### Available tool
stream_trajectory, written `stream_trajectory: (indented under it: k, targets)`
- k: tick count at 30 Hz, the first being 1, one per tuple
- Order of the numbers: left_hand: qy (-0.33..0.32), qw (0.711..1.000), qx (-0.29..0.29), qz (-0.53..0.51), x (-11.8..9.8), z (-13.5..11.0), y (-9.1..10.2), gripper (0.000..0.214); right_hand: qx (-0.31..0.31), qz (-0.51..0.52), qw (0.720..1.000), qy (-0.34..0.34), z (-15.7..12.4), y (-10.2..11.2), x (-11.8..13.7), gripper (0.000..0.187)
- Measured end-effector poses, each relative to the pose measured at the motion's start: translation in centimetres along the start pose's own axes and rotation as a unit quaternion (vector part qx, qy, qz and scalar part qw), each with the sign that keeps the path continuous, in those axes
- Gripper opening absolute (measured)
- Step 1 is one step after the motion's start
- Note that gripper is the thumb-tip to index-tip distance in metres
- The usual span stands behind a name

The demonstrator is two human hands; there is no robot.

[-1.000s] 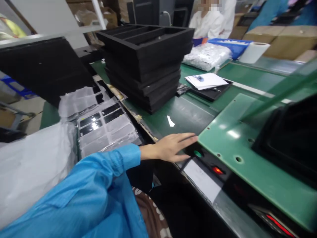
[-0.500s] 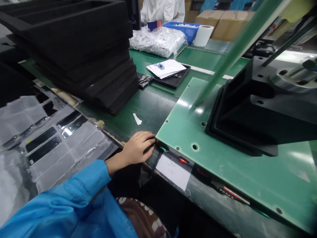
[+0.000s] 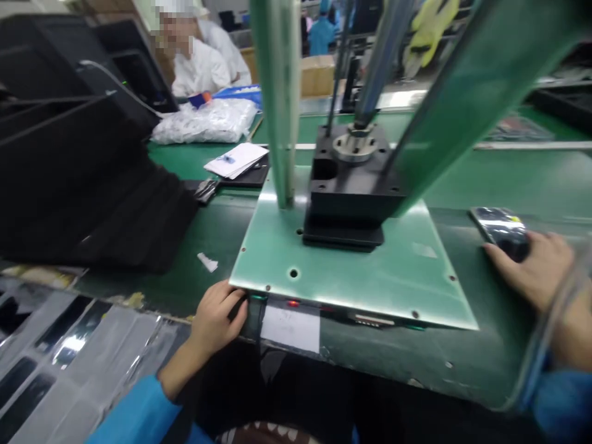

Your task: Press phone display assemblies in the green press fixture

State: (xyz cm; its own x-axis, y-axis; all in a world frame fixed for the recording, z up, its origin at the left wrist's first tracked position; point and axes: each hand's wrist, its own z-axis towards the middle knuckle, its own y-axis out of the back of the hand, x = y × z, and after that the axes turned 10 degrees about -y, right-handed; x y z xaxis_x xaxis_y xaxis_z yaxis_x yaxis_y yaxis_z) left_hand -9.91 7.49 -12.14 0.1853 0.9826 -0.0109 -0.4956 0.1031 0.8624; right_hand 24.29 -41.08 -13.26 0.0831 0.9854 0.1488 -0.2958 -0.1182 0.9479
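My left hand (image 3: 217,319) has its fingers curled round the near left corner of a green base plate (image 3: 361,277), beside a green light; its fingertips are partly hidden. On this plate stands a press with a black block (image 3: 351,179) under a metal shaft. Right of the plate, my right hand (image 3: 539,265) holds the near end of a glossy dark phone screen (image 3: 499,225) with a yellow dot on it. The thumb lies along one edge and the fingers are on the other side. The screen is at the tabletop; whether it touches is unclear.
Black foam trays (image 3: 92,191) are stacked at left. More dark screens (image 3: 65,327) lie in a clear sheet at lower left. Papers (image 3: 235,160) and a bag of clear plastic (image 3: 203,120) sit behind. Green posts (image 3: 277,111) rise from the plate. A person in white (image 3: 198,65) is across.
The view has swung right, bringing my right hand and the phone screen into sight. My left hand stays at the corner of the base plate.
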Motion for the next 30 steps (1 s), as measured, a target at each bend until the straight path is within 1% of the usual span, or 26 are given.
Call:
stream_trajectory:
  k: [1,4,5,7,9,10,11,12,13,15,16,17,18,19,21,22,23,25,27,28,30]
  targets:
    - [-0.007,1.0,0.002,0.007,0.0,0.1,0.1,0.012,0.006,0.009,1.0,-0.023,0.0,0.7,0.6,0.104]
    - [-0.035,0.999,-0.008,0.021,0.3,0.1,0.1,0.013,0.019,0.023,0.997,-0.067,0.2,2.0,2.0,0.062]
    - [-0.042,0.999,-0.015,0.024,0.5,0.0,0.0,0.013,0.02,0.029,0.997,-0.07,0.2,2.1,2.1,0.053]
    - [-0.047,0.998,-0.027,0.027,0.9,-0.1,-0.3,0.01,0.013,0.066,0.995,-0.068,0.2,2.3,2.1,0.044]
    - [-0.042,0.998,-0.033,0.018,1.3,-0.2,-0.6,0.008,-0.004,0.142,0.987,-0.073,0.3,2.4,1.8,0.043]
    - [-0.038,0.999,-0.035,0.012,1.4,-0.3,-0.7,0.008,-0.014,0.195,0.977,-0.081,0.3,2.4,1.7,0.043]
    - [-0.034,0.999,-0.034,0.007,1.5,-0.3,-0.8,0.008,-0.022,0.258,0.962,-0.089,0.4,2.5,1.6,0.045]
    - [-0.03,0.999,-0.034,0.004,1.5,-0.3,-0.8,0.008,-0.028,0.327,0.94,-0.099,0.5,2.6,1.5,0.05]
    - [-0.027,0.999,-0.034,0.004,1.6,-0.3,-0.8,0.007,-0.028,0.398,0.911,-0.109,0.7,2.7,1.5,0.058]
    - [-0.025,0.999,-0.029,0.011,1.5,-0.1,-0.8,0.006,-0.007,0.534,0.835,-0.136,1.0,3.2,1.4,0.079]
    - [-0.027,0.999,-0.028,0.017,1.5,0.0,-0.7,0.006,0.016,0.591,0.793,-0.149,1.1,3.4,1.4,0.088]
    - [-0.029,0.999,-0.028,0.023,1.4,0.1,-0.6,0.005,0.046,0.637,0.752,-0.159,1.1,3.7,1.3,0.092]
    - [-0.03,0.999,-0.024,0.027,1.3,0.2,-0.6,0.005,0.083,0.673,0.717,-0.163,1.2,4.0,1.2,0.092]
    - [-0.031,0.999,-0.02,0.029,1.2,0.3,-0.5,0.005,0.122,0.703,0.683,-0.158,1.1,4.2,1.0,0.087]
    - [-0.029,0.999,-0.014,0.03,1.0,0.3,-0.4,0.004,0.185,0.748,0.624,-0.132,0.9,4.5,0.6,0.067]
    - [-0.022,0.999,-0.007,0.03,0.9,0.2,-0.4,0.003,0.209,0.767,0.595,-0.12,0.8,4.6,0.5,0.058]
    - [-0.013,0.999,-0.003,0.03,0.9,0.1,-0.4,0.003,0.224,0.785,0.567,-0.114,0.7,4.6,0.5,0.053]
    - [0.01,1.0,0.006,0.029,1.0,-0.1,-0.4,0.004,0.245,0.811,0.518,-0.119,0.6,4.7,0.6,0.056]
    - [0.031,0.999,0.013,0.024,1.1,-0.2,-0.4,0.004,0.26,0.824,0.486,-0.133,0.6,4.8,1.0,0.057]
    - [0.04,0.999,0.015,0.019,1.2,-0.2,-0.4,0.004,0.264,0.828,0.475,-0.137,0.6,4.9,1.2,0.054]
    - [0.064,0.998,0.013,0.011,1.2,-0.1,-0.3,0.003,0.272,0.833,0.462,-0.137,0.6,5.2,1.6,0.045]
